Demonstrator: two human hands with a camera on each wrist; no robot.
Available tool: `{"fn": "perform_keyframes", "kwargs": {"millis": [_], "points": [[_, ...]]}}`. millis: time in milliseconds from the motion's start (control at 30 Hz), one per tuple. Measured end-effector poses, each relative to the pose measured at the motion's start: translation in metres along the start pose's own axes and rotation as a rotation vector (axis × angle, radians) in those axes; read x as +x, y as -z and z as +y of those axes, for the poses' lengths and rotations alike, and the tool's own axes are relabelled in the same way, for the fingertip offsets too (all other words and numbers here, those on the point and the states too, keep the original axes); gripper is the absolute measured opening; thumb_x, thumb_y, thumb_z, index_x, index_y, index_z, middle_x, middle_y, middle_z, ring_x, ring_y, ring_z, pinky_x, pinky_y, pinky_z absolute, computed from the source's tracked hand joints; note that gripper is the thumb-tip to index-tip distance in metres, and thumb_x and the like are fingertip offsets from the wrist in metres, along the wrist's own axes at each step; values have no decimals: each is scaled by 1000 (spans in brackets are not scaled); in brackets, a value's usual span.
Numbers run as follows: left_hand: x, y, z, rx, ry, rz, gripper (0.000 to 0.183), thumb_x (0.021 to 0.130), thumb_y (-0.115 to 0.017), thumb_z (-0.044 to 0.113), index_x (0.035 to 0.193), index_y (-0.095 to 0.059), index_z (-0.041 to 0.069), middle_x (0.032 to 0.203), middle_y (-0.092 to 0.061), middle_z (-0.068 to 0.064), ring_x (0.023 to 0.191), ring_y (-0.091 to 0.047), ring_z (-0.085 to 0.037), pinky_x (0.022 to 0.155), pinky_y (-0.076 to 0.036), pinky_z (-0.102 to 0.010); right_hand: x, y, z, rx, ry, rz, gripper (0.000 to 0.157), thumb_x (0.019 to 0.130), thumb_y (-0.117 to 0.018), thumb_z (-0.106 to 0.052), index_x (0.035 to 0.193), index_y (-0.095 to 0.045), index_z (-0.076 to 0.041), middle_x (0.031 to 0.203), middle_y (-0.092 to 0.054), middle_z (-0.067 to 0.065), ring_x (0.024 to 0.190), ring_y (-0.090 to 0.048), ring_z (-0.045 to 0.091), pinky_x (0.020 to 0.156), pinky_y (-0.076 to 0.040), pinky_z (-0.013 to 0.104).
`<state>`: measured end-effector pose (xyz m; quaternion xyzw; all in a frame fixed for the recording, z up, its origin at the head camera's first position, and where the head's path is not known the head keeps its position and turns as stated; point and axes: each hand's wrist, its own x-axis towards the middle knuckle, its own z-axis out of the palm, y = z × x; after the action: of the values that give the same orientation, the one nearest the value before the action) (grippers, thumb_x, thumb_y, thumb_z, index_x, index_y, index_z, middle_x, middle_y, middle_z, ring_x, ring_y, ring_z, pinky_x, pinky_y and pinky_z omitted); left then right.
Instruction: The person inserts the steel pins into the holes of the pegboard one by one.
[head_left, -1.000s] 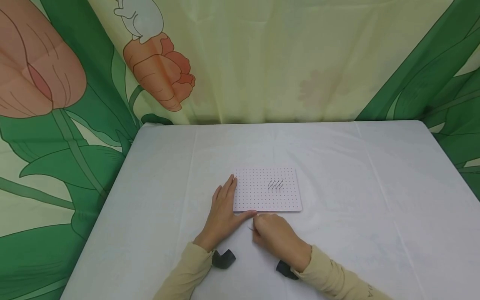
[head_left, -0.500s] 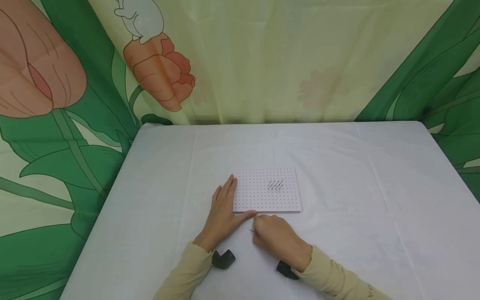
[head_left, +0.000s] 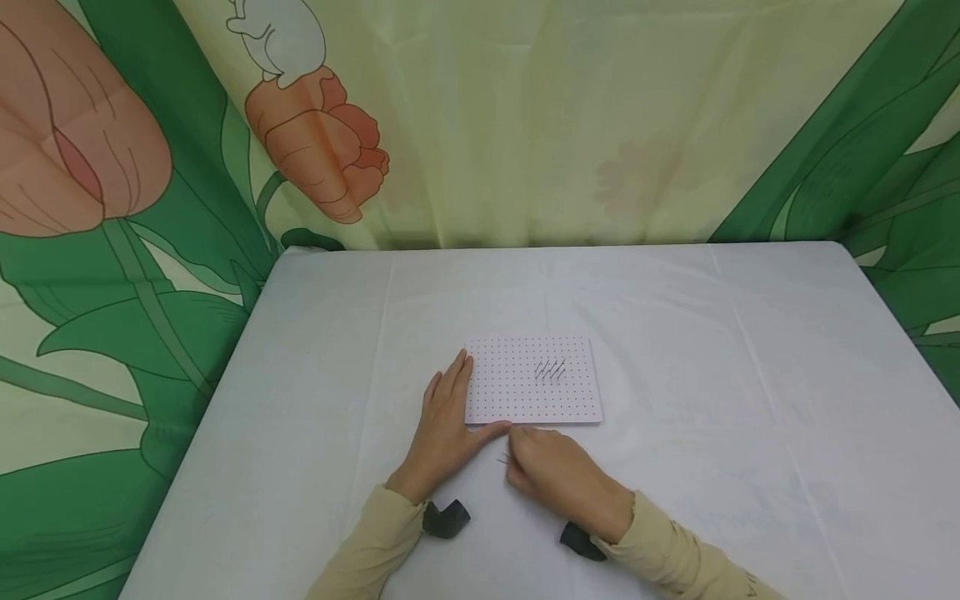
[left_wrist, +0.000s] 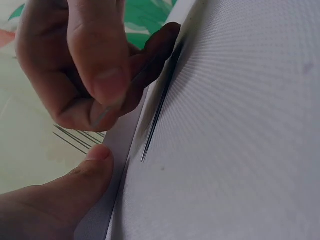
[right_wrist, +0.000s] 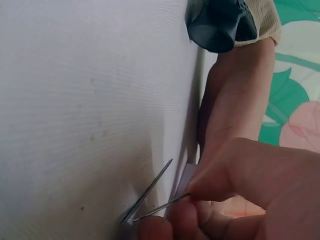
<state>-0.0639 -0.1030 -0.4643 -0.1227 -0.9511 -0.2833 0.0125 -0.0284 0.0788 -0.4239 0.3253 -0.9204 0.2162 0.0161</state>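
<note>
A white board [head_left: 498,396] dotted with rows of small holes lies on the table, and several thin needles [left_wrist: 70,142] stand tilted in it right of its middle. My left hand [head_left: 442,425] lies along the board's left side with fingers straight, its thumb at the front edge. Just in front of that edge, my right hand [head_left: 562,471] pinches a slim metal needle [right_wrist: 162,207] between thumb and curled fingers. Beneath the right hand, a dark needle [left_wrist: 160,111] lies on the white cloth; in the head view the hand mostly covers it.
A white cloth [head_left: 712,358] covers the table, with faint creases. Behind it hangs a curtain [head_left: 525,125] printed with leaves, a tulip and a carrot. Dark wrist cameras [head_left: 447,519] sit beside both beige sleeves [head_left: 367,542].
The right wrist has shifted slightly to the right while its fingers keep their pinch on the needle. The left hand and board stay in place.
</note>
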Motion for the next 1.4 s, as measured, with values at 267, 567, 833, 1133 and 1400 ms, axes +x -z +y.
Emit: {"fn": "perform_keyframes", "kwargs": {"millis": [267, 567, 833, 1133, 1400], "points": [[1, -1, 1, 14, -3, -1, 109, 78, -79, 53, 156, -23, 0, 165, -20, -12, 151, -23, -24, 125, -12, -45, 0, 3, 5, 94, -26, 44, 12, 82, -67, 0, 81, -59, -8, 70, -51, -6, 60, -43, 1, 51, -42, 15], [1, -3, 1, -1, -18, 12, 110, 78, -78, 55, 156, -22, 0, 165, -19, -11, 151, -24, -23, 124, -12, -45, 0, 14, 13, 123, -65, 139, 14, 82, -69, 5, 92, -67, -4, 80, -61, -4, 71, -53, 4, 62, -50, 16], [2, -4, 2, -9, -26, 22, 112, 77, -78, 57, 156, -23, 0, 165, -20, -12, 150, -25, -24, 124, -12, -46, 0, 23, 23, 137, -76, 235, 18, 77, -74, 6, 87, -70, -8, 81, -66, -5, 72, -59, 4, 63, -52, 17], [1, -1, 3, -23, -13, 7, 110, 78, -79, 55, 156, -23, 0, 165, -20, -11, 151, -24, -24, 124, -11, -45, 1, 31, 33, 185, -96, 287, 17, 78, -75, 5, 85, -72, -11, 81, -71, -5, 69, -64, 4, 60, -52, 19], [1, 0, 2, -15, 20, -4, 111, 77, -80, 53, 156, -22, 1, 165, -19, -9, 151, -23, -24, 125, -10, -46, 5, 36, 42, 238, -111, 346, 15, 79, -73, 6, 85, -73, -7, 83, -73, -2, 71, -66, 7, 62, -56, 21]]}}
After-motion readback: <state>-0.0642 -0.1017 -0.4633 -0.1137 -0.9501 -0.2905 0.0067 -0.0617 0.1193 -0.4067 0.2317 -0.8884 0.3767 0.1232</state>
